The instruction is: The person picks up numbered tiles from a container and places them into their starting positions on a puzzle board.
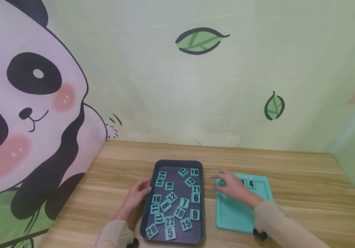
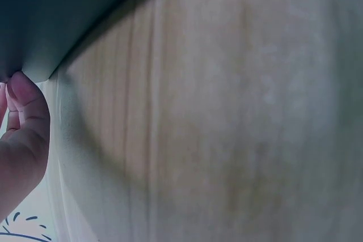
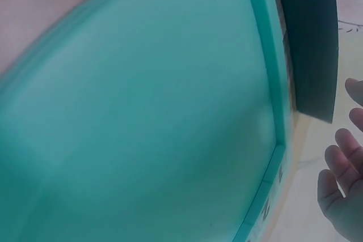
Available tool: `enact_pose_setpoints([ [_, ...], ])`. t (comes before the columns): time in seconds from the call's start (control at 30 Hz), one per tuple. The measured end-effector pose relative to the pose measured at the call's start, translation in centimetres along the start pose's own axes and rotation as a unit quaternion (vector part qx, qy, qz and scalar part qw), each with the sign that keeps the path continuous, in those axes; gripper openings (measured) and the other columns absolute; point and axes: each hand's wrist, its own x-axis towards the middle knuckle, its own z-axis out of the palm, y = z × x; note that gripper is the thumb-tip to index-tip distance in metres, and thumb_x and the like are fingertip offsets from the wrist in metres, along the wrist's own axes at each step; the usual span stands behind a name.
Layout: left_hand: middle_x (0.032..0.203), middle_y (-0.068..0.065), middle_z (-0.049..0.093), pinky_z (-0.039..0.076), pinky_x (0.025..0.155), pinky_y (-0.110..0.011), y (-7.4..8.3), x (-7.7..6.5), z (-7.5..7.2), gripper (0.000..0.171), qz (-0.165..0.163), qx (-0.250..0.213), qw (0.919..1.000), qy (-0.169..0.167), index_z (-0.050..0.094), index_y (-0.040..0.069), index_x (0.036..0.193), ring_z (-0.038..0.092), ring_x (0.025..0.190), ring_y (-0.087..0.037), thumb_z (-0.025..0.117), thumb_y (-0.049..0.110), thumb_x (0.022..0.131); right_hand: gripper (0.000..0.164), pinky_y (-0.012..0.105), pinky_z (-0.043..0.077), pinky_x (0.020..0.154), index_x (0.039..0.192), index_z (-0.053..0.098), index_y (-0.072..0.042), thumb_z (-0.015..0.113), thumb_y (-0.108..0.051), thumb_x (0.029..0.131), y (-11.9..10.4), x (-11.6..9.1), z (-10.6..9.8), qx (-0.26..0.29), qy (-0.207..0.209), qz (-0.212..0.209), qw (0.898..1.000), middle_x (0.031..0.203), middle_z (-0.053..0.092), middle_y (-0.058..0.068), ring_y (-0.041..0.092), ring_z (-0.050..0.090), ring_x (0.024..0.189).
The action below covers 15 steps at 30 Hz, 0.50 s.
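A dark tray (image 1: 177, 168) holds numbered square tiles, among them 5 (image 1: 170, 233), 6 (image 1: 196, 198) and 7 (image 1: 184, 203). My left hand (image 1: 136, 196) grips the tray's left edge, thumb tip at the rim; in the left wrist view the thumb (image 2: 28, 103) meets the dark wall. To the right lies a teal frame (image 1: 234, 213) with a raised border. Over its upper left corner is my right hand (image 1: 231, 186), fingers spread and holding nothing. It partly hides a row of tiles along the top, where tile 4 (image 1: 251, 184) shows beside a 3.
The tray and frame lie side by side on a wood-grain table (image 1: 125, 155), a narrow strip of wood between them. Behind stands a pale green wall (image 1: 152, 96) printed with leaves. A large printed panda (image 1: 35, 103) covers the left side.
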Motion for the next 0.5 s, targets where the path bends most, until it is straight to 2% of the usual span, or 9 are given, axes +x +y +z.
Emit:
enact_pose_setpoints([
  [0.2,0.111,-0.011,0.053,0.046,0.076,-0.030,0.2,0.0,0.0,0.035,-0.003,0.000,1.0000,0.001,0.048,0.011,0.123,0.050,0.097,-0.021,0.050,0.011,0.088,0.035,0.031,0.044,0.070,0.108,0.060,-0.010,0.067,-0.018,0.075,-1.2,-0.1,0.4,0.016,-0.004,-0.008,1.000,0.100,0.055,0.005,0.019,0.052,0.088],
  [0.37,0.111,-0.012,0.053,0.046,0.075,-0.030,0.3,-0.1,0.0,0.035,-0.006,-0.003,1.0000,0.003,0.048,0.010,0.123,0.050,0.097,-0.022,0.049,0.011,0.088,0.036,0.042,0.044,0.081,0.108,0.061,-0.009,0.067,-0.020,0.075,-3.0,-0.6,0.9,0.017,-0.022,-0.057,0.998,0.109,0.055,0.009,0.026,0.052,0.099],
  [0.5,0.111,-0.012,0.053,0.046,0.075,-0.030,0.3,-0.1,0.0,0.035,-0.004,0.003,1.0000,0.004,0.048,0.010,0.123,0.050,0.097,-0.022,0.049,0.011,0.088,0.037,0.038,0.044,0.080,0.109,0.061,-0.010,0.068,-0.023,0.074,-4.4,-0.9,1.7,0.004,-0.030,-0.097,0.995,0.107,0.057,0.006,0.021,0.052,0.097],
])
